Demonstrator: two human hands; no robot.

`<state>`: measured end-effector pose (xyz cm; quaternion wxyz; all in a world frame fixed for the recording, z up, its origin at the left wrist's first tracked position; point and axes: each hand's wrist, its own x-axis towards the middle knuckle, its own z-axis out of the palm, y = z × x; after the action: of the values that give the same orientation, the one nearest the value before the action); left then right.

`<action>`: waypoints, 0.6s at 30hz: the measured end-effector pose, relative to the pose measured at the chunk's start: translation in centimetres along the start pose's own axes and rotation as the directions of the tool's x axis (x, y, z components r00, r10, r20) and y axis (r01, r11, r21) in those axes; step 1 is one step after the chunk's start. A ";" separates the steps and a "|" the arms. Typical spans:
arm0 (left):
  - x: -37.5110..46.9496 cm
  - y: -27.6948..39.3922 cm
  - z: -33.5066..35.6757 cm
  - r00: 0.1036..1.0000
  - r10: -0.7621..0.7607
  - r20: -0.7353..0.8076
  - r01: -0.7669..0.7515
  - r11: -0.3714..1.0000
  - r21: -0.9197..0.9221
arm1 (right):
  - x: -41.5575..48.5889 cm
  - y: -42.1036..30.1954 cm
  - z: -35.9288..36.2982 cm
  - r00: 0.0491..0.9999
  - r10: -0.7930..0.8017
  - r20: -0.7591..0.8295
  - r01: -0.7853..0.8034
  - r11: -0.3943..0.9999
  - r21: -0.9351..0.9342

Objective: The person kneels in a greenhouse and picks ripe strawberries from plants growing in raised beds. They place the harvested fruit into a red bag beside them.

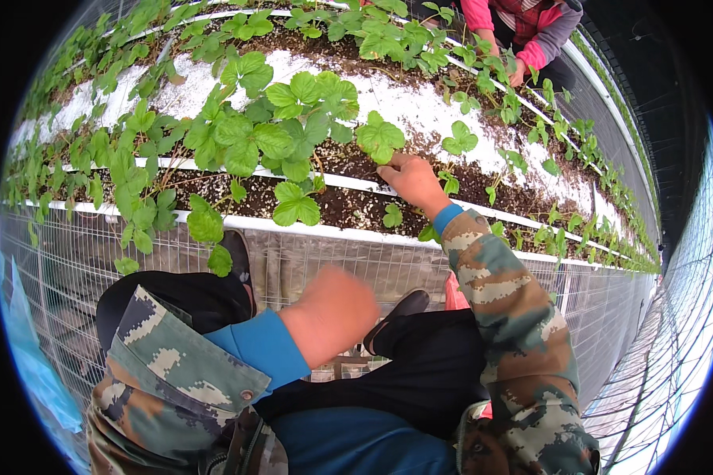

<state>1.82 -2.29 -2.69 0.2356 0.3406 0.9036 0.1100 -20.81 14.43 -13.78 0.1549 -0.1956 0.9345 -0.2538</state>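
Observation:
My right hand (413,181) reaches over the near edge of a raised planting bed, its thumb and fingers at the soil just beside a small strawberry plant (380,138). Whether the fingertips hold anything is hidden. My left hand (337,314) is blurred and hangs above my lap, its back towards me and fingers curled under, so its contents do not show. Dark soil with pale grains (344,205) lies along the bed between white strips. Leafy strawberry plants (255,139) crowd the bed to the left of my right hand, and a small seedling (393,216) grows below it.
A white strip (362,235) edges the bed above wire mesh (344,252). Across the bed, a person in pink and grey sleeves (538,53) has both hands among the plants. Blue plastic sheeting (41,362) hangs at the left, and dark netting (659,380) runs along the right.

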 end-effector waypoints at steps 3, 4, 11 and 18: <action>1.1 -1.2 -0.2 0.985 -0.042 -0.167 0.043 0.999 0.003 | 0.4 0.2 0.2 1.000 -0.026 0.013 0.026 0.999 -0.019; 1.4 -1.7 -1.3 0.981 -0.074 -0.180 0.072 0.997 -0.018 | 0.7 0.6 -0.1 1.000 -0.009 0.016 0.010 0.999 -0.038; 6.8 -8.5 -2.1 0.844 -0.401 -0.357 0.190 0.844 -0.501 | 2.3 2.3 1.5 0.997 0.078 -0.006 -0.078 0.997 0.012; 14.5 -15.9 0.9 0.639 -0.698 -0.324 0.369 0.648 -0.666 | 2.1 2.4 0.3 0.993 -0.025 0.117 0.007 0.989 0.148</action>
<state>-16.16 -4.42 -14.26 0.0705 -0.0859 0.9201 0.3757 -23.21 15.31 -15.67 0.2219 -0.2057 0.9009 -0.3111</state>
